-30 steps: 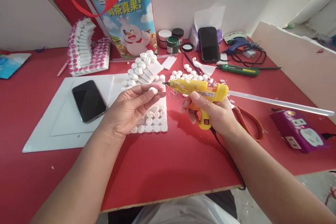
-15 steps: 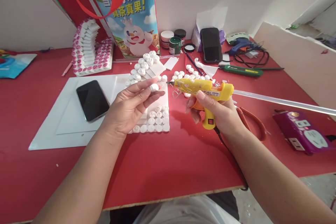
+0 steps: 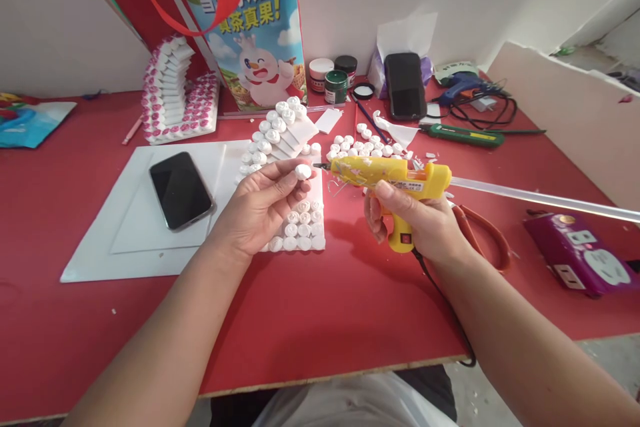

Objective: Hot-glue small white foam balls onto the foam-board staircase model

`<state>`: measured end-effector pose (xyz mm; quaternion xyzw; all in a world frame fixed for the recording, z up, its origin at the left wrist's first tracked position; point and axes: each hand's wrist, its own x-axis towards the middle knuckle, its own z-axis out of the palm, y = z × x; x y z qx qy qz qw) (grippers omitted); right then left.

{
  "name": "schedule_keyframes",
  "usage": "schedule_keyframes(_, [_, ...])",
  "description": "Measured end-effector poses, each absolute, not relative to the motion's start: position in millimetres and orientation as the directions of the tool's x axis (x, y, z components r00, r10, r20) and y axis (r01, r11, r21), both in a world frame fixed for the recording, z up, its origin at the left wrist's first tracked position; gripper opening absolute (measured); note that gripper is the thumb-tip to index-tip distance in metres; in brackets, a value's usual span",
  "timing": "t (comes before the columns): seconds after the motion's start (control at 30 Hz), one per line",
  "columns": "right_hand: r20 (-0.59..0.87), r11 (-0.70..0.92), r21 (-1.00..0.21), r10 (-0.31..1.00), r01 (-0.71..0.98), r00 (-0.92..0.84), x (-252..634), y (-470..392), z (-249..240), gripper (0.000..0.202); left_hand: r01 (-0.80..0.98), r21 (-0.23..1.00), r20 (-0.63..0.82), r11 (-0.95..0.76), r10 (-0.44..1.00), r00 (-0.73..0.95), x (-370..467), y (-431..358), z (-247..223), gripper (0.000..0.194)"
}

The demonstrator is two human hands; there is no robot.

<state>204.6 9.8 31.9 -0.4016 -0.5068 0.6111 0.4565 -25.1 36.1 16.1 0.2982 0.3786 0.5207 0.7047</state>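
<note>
Pinched between the thumb and fingers of my left hand (image 3: 265, 203) is a small white rolled rosette (image 3: 303, 172). My right hand (image 3: 420, 217) grips a yellow hot glue gun (image 3: 373, 172) by its handle, with a long clear glue stick (image 3: 530, 193) out of its back. The gun's metal nozzle points left, close to the rosette; whether they touch I cannot tell. Behind and below my left hand stands a white board (image 3: 319, 195) with rows of white rosettes and a stepped piece (image 3: 287, 140) on it. Loose white rosettes (image 3: 367, 147) lie behind the gun.
A phone (image 3: 181, 190) rests on white sheets at left. A pink-and-white stepped model (image 3: 173, 97), a gift bag (image 3: 265, 47), paint jars (image 3: 335, 87) and another phone (image 3: 405, 87) stand at the back. Right are a green tool (image 3: 465, 135), red-handled pliers (image 3: 485, 237) and a purple power socket (image 3: 580, 253).
My left hand has moved slightly right with the rosette, which now sits nearer the nozzle and is turned more face up. The glue gun has dropped slightly. The whole view has shifted a little.
</note>
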Motion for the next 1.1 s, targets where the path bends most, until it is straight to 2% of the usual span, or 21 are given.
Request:
schedule_keyframes(0.1, [-0.052,-0.093,-0.984,0.965,-0.150,-0.258,203.8,9.7,33.3,0.044,-0.517,0.806,-0.228,0.288,0.957,0.178,-24.6,36.6,15.2,0.025])
schedule_keyframes(0.37, [-0.079,-0.115,-0.987,0.954,-0.110,-0.289,199.1,10.8,40.1,0.051,-0.534,0.794,-0.226,0.291,0.956,0.184,-24.1,36.6,15.1,0.031])
schedule_keyframes(1.1, [-0.027,-0.063,-0.992,0.951,-0.110,-0.309,199.1,10.2,35.2,0.048,-0.534,0.792,-0.222,0.295,0.955,0.197,-22.7,36.4,15.8,0.029])
